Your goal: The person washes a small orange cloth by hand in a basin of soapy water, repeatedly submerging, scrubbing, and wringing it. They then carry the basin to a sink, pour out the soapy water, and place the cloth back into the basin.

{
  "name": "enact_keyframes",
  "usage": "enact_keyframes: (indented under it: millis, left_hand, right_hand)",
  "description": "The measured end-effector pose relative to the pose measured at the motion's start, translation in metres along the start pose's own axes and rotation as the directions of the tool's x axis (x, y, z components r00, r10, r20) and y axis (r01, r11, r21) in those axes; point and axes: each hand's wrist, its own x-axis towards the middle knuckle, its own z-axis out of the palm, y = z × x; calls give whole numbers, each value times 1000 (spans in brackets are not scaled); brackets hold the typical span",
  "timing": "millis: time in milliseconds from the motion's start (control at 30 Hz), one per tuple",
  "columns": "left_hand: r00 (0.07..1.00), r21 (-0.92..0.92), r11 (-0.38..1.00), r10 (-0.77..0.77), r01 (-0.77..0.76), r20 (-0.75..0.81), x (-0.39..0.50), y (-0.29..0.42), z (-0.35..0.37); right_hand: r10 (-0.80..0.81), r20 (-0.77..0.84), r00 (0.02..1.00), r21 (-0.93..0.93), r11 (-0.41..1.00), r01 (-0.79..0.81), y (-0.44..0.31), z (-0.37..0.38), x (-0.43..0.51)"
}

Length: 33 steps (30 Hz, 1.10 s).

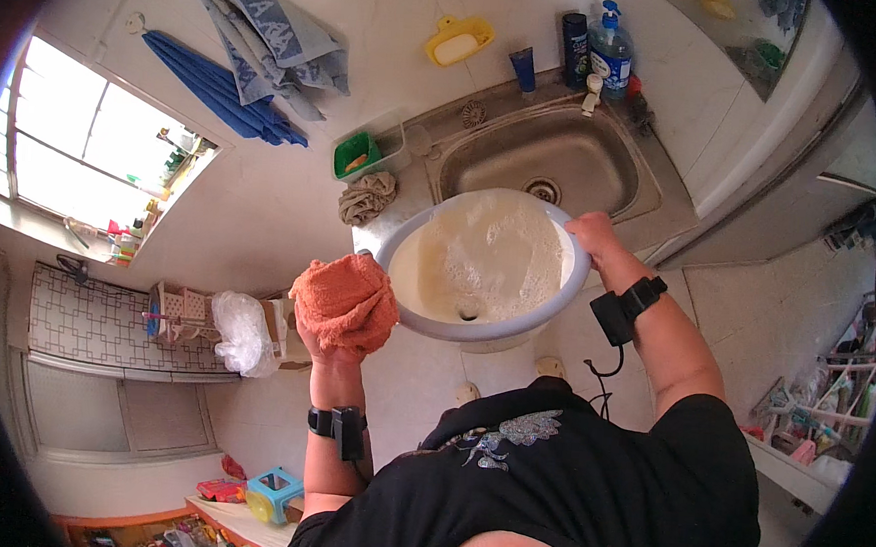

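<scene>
My left hand [333, 353] holds a bunched orange terry cloth [346, 304], which hides most of its fingers, beside the left rim of a plastic basin. The round basin [547, 314] has a pale grey-lilac rim and holds cloudy, foamy water [495, 254]. My right hand [593, 233] grips the basin's rim at its upper right. The basin is in front of me, at the near edge of a steel sink [481, 163], and overlaps part of it in the view. Whether it rests on anything is hidden.
Left of the sink are a crumpled grey-brown cloth [368, 197] and a clear container [394, 139] with a green box. Behind the sink stand a pump bottle [610, 52], a black bottle [574, 50], a blue tube [523, 68] and a tap [592, 94]. Towels hang on the wall.
</scene>
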Motion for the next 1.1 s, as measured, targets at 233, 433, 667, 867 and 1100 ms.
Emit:
enact_keyframes:
  millis: [233, 433, 667, 867, 1100]
  left_hand:
    - [999, -179, 984, 9, -18, -53, 2, 10, 57]
    - [999, -286, 958, -25, 31, 25, 16, 18, 90]
    - [992, -103, 988, 117, -111, 48, 29, 16, 116]
    - [996, -110, 992, 75, -69, 48, 29, 10, 107]
    - [989, -297, 946, -147, 131, -32, 17, -59, 59]
  right_hand:
    - [75, 97, 992, 122, 989, -86, 11, -6, 19]
    - [186, 154, 970, 164, 964, -211, 6, -10, 18]
    - [276, 280, 920, 258, 901, -349, -1, -19, 2]
    - [236, 289, 928, 257, 914, -312, 4, -32, 21]
    - [-342, -72, 937, -424, 861, 281, -65, -54, 56]
